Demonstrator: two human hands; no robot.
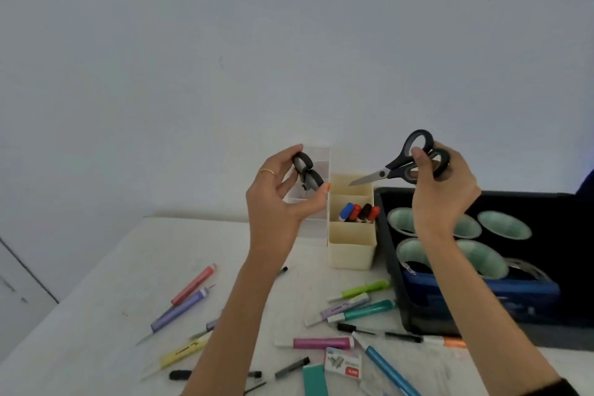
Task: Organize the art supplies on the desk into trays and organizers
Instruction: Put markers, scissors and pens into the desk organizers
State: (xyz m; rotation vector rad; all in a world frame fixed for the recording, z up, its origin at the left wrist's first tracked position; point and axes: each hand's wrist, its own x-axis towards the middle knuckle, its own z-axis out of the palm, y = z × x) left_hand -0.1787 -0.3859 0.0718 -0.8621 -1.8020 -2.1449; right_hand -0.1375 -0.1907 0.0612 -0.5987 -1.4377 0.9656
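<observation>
My right hand [442, 190] grips black-handled scissors [398, 165] by the handles, blades pointing left over the cream divided organizer [352, 254]. My left hand [283, 199] holds a second, smaller pair of black-handled scissors [307, 172] in front of a clear plastic organizer [316, 157]; its blades are hidden. The cream organizer's middle compartment holds markers [358, 212] with blue, red and black caps. Coloured glitter-glue tubes and pens [321, 343] lie scattered on the white desk [112, 299].
A black tray [390, 254] at the right holds several tape rolls [504, 224] and a blue case [520, 292]. A staple box [342, 362] and a teal eraser [315, 379] lie near the front edge. A pale wall stands behind the desk.
</observation>
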